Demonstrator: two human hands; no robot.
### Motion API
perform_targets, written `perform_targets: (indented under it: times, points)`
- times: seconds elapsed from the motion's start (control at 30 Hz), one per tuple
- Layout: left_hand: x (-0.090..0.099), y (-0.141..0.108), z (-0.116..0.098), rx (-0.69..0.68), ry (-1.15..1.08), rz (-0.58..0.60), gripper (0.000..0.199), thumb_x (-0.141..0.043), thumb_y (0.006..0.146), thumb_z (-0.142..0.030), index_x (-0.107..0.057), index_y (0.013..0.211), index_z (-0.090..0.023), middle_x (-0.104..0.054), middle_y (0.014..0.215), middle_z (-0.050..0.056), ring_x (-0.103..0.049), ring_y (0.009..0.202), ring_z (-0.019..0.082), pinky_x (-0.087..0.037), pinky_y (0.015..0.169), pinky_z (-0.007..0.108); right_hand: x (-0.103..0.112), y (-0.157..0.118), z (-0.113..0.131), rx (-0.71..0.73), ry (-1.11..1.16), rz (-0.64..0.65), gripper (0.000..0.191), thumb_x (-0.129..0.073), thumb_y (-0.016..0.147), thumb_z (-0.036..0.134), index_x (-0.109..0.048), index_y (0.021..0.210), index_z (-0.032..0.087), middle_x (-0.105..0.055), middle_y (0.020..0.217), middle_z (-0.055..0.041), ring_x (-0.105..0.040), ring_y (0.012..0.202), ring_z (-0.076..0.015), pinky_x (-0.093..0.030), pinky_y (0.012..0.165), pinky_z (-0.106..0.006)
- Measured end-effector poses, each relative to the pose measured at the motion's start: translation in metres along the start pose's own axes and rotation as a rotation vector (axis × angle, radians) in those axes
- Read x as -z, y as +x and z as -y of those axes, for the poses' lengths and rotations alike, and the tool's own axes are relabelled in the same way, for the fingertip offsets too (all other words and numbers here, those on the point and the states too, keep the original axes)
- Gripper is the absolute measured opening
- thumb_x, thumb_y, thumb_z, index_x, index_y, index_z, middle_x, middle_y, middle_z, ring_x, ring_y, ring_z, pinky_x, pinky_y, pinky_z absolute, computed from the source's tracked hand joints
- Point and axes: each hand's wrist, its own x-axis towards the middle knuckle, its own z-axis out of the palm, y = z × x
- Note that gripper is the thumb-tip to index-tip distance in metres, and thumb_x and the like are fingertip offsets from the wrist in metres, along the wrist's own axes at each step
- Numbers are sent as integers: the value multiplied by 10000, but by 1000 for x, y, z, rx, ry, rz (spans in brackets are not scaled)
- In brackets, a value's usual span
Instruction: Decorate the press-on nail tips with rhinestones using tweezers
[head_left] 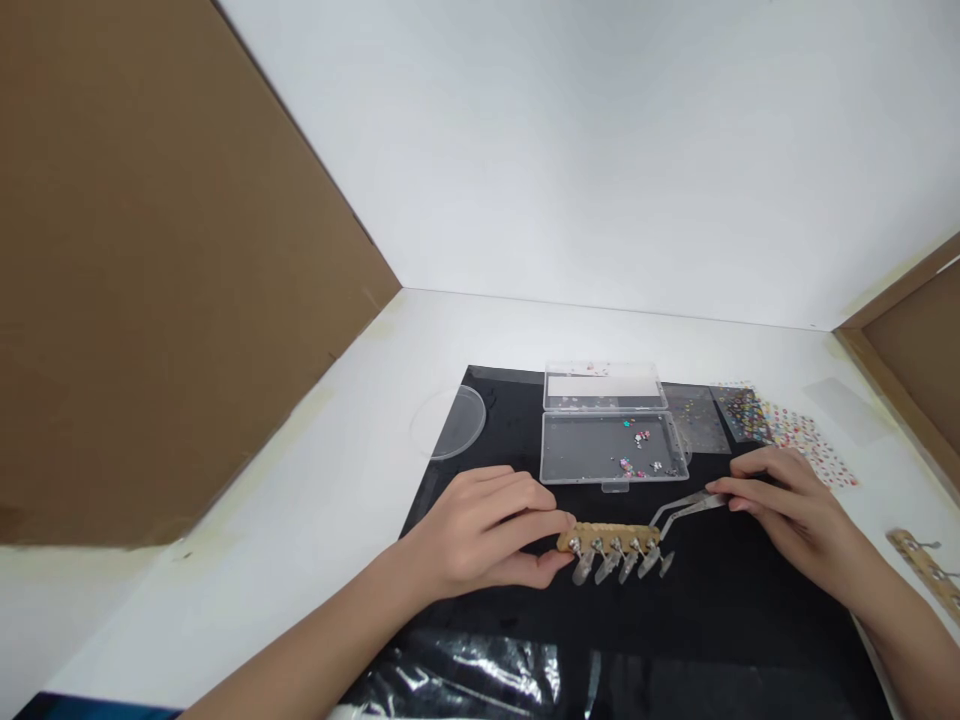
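My left hand point(495, 530) pinches the left end of a tan, bar-shaped holder point(611, 530) above the black mat. Along this bar runs a row of small metal clips bearing clear nail tips point(606, 568). My right hand point(787, 505) grips bent metal tweezers point(694, 503) between thumb and fingers. Their slightly parted points reach the bar's right end, close to the last clip; whether they touch or hold anything is too small to tell. Behind the bar lies an open clear plastic case point(585, 450) with small colourful nail charms point(630, 466) in its tray.
A round clear dish point(459, 422) overlaps the mat's left edge. Sticker sheets point(806, 440) with small coloured patterns lie at the back right. Another clip bar point(930, 570) rests at far right. Clear film point(480, 675) covers the black mat's point(720, 610) front. Brown panels point(172, 270) stand at the sides.
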Motion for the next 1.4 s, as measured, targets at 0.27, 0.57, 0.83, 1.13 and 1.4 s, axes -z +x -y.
perform_targets:
  times: [0.27,0.57,0.83,1.13,1.4]
  points:
    - [1,0,1,-2,-2,8,120,-633,1056,-246,-674,1056,-133,-707,793,16,-647,626,121,-498,497,266,-2,-3,7,-10,-11,-49,367,-608,1031,109,-753,1257,358,-707,958,-20,-678,867,-180,-463,838,-384]
    - [3,3,2,-10,6,24,94,-664,1029,-231,-668,1056,-141,-729,795,13,-664,624,118,-526,506,255,0,0,11,55,-62,-62,426,-633,975,13,-745,1257,312,-680,973,-12,-672,889,-172,-450,863,-371]
    - [0,1,2,-1,0,2,110,-664,1034,-238,-675,1063,-133,-719,802,16,-665,632,126,-529,505,264,4,5,15,94,-104,-80,379,-621,983,-13,-735,1236,246,-656,972,-14,-658,894,-154,-440,854,-356]
    - [-1,-2,4,31,-19,3,117,-691,1015,-239,-678,1073,-138,-700,816,22,-640,629,132,-531,528,269,7,10,20,84,-112,-116,383,-635,966,-30,-759,1197,249,-676,942,-6,-662,857,-147,-447,821,-346]
    - [-4,-4,7,202,-130,39,105,-728,964,-235,-692,1043,-176,-684,857,5,-630,653,119,-490,537,247,8,14,26,121,-157,-148,465,-658,936,-57,-768,1223,292,-666,922,2,-637,818,-152,-430,784,-351]
